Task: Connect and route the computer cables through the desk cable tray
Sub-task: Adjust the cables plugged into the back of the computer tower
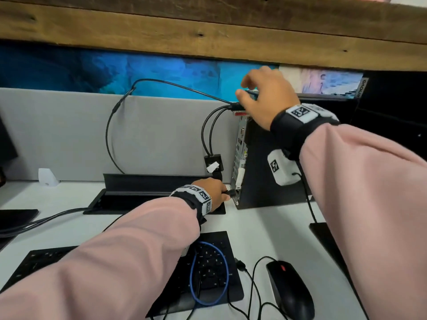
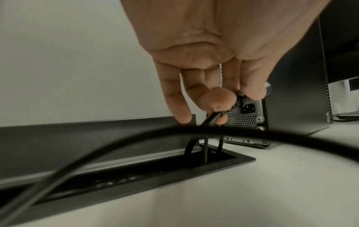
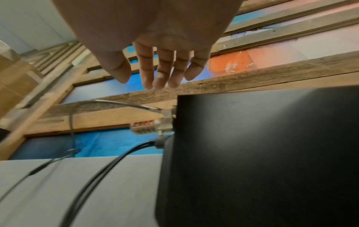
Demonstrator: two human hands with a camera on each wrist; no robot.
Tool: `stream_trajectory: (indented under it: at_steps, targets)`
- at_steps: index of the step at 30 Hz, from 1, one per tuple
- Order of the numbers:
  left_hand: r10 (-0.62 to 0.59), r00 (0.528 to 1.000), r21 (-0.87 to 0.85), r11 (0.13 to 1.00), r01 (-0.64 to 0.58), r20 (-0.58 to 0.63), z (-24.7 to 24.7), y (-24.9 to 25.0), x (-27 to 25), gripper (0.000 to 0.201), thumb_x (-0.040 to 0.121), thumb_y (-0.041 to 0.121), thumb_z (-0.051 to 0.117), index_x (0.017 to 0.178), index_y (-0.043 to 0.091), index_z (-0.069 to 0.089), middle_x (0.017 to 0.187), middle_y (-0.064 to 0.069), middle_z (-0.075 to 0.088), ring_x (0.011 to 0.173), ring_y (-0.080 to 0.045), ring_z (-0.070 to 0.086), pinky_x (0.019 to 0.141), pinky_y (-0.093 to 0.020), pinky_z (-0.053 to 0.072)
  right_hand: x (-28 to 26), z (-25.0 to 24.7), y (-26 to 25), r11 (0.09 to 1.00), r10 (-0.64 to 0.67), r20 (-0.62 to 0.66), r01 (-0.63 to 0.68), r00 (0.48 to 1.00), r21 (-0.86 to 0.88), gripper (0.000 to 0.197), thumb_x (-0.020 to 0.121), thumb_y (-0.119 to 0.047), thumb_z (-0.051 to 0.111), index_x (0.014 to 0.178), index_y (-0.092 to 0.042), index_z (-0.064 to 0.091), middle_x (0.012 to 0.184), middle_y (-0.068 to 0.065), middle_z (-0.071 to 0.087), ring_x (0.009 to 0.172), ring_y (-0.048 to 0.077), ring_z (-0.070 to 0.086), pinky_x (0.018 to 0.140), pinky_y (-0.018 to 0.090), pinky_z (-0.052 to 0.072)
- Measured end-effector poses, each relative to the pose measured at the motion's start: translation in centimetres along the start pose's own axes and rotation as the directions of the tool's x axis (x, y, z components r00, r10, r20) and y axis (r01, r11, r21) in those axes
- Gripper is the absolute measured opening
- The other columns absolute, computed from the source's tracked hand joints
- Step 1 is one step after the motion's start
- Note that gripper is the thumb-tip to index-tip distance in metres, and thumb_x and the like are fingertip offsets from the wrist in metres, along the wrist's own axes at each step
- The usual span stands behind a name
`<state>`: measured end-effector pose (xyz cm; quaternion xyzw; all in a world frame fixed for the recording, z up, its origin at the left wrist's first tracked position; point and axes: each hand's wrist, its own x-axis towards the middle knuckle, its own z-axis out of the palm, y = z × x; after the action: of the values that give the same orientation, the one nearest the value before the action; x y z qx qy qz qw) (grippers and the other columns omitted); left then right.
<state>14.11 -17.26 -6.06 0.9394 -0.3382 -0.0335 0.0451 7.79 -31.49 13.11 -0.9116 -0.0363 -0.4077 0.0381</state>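
Observation:
A black computer tower [image 1: 265, 172] stands on the white desk with its rear ports facing left. My left hand [image 1: 227, 192] pinches a black power plug [image 2: 236, 104] between thumb and fingers, right at the tower's power socket [image 2: 247, 108] low on the rear. The plug's cable [image 2: 205, 150] drops into the open cable tray [image 2: 174, 173], whose lid [image 1: 157, 181] stands raised. My right hand [image 1: 247, 88] hovers over the tower's top rear corner with fingers [image 3: 161, 72] straight, holding nothing. Black cables [image 3: 116, 161] are plugged in near the top of the rear.
A grey partition [image 1: 69, 135] backs the desk under a wooden shelf [image 1: 208, 26]. An adapter with a white tag [image 1: 213, 162] hangs beside the tower. A keyboard [image 1: 208, 269] with a blue cable loop [image 1: 227, 273] on it and a mouse [image 1: 288, 289] lie in front.

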Motion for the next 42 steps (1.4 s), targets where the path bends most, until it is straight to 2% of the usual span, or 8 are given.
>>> stream_trajectory:
  at_steps: [2,4,10,20,27,35,39,42]
  targets:
    - [-0.005,1.0,0.033,0.999,0.006,-0.003,0.0,0.1,0.7,0.035,0.098,0.046,0.044,0.106,0.021,0.067,0.1,-0.001,0.066,0.088,-0.023,0.063,0.073,-0.035,0.051,1.4,0.9,1.4,0.996,0.044,0.048,-0.04,0.998,-0.084,0.041,0.093,-0.053,0.045,0.116,-0.023,0.059,0.122,0.005,0.058,0.114,0.029,0.052,0.095,0.043,0.042]
    - [-0.006,1.0,0.049,0.999,0.006,0.002,0.0,0.0,1.3,0.036,0.098,0.046,0.044,0.106,0.019,0.067,0.1,-0.002,0.067,0.087,-0.023,0.063,0.071,-0.034,0.049,2.1,1.9,2.6,0.986,0.099,0.111,-0.083,0.989,-0.145,0.051,0.094,-0.059,0.041,0.124,-0.022,0.059,0.13,0.008,0.057,0.12,0.032,0.05,0.098,0.044,0.041]
    - [-0.002,1.0,0.011,1.0,0.002,0.025,0.3,0.1,2.7,0.035,0.098,0.044,0.046,0.105,0.017,0.067,0.096,-0.003,0.066,0.085,-0.023,0.062,0.072,-0.032,0.048,2.3,3.6,3.7,0.98,0.133,0.107,-0.115,0.985,-0.161,0.056,0.095,-0.063,0.033,0.123,-0.021,0.059,0.114,0.008,0.067,0.103,0.033,0.061,0.086,0.041,0.046]
    - [-0.03,0.999,-0.076,0.997,0.032,0.029,0.7,0.7,3.7,0.032,0.098,0.038,0.049,0.103,0.012,0.067,0.087,-0.005,0.06,0.085,-0.026,0.062,0.07,-0.03,0.044,2.4,4.4,3.7,0.976,0.161,0.063,-0.149,0.985,-0.161,0.055,0.095,-0.062,0.032,0.121,-0.021,0.059,0.108,0.007,0.068,0.103,0.033,0.059,0.088,0.042,0.041]
    - [-0.02,1.0,-0.076,0.997,0.021,0.021,0.6,0.9,4.0,0.025,0.094,0.012,0.055,0.115,0.014,0.069,0.11,-0.007,0.068,0.1,-0.027,0.065,0.087,-0.035,0.054,2.2,4.5,3.7,0.975,0.158,0.056,-0.147,0.986,-0.169,0.056,0.095,-0.063,0.032,0.12,-0.021,0.059,0.108,0.006,0.067,0.101,0.033,0.058,0.085,0.041,0.039]
    - [0.032,0.999,0.036,0.999,-0.033,0.015,-0.1,1.5,4.3,0.025,0.095,0.016,0.055,0.116,0.016,0.068,0.109,-0.008,0.069,0.097,-0.029,0.066,0.083,-0.037,0.057,2.5,4.5,3.6,0.975,0.162,0.074,-0.148,0.984,-0.163,0.057,0.094,-0.064,0.033,0.122,-0.02,0.058,0.113,0.007,0.067,0.106,0.034,0.057,0.089,0.043,0.039]
    - [0.025,1.0,0.051,0.998,-0.026,0.019,-0.2,1.6,4.2,0.023,0.096,0.015,0.054,0.114,0.017,0.068,0.107,-0.007,0.068,0.094,-0.028,0.066,0.077,-0.033,0.054,2.6,4.6,3.5,0.976,0.171,0.077,-0.158,0.982,-0.152,0.058,0.094,-0.065,0.034,0.122,-0.02,0.057,0.114,0.007,0.066,0.108,0.034,0.056,0.091,0.043,0.037]
    - [0.018,1.0,0.037,0.999,-0.019,0.02,-0.3,1.7,3.9,0.027,0.097,0.014,0.053,0.119,0.016,0.066,0.113,-0.008,0.068,0.099,-0.029,0.066,0.077,-0.032,0.052,2.5,4.4,3.7,0.978,0.174,0.084,-0.162,0.981,-0.134,0.059,0.092,-0.066,0.035,0.124,-0.022,0.058,0.118,0.006,0.065,0.111,0.033,0.056,0.092,0.043,0.038]
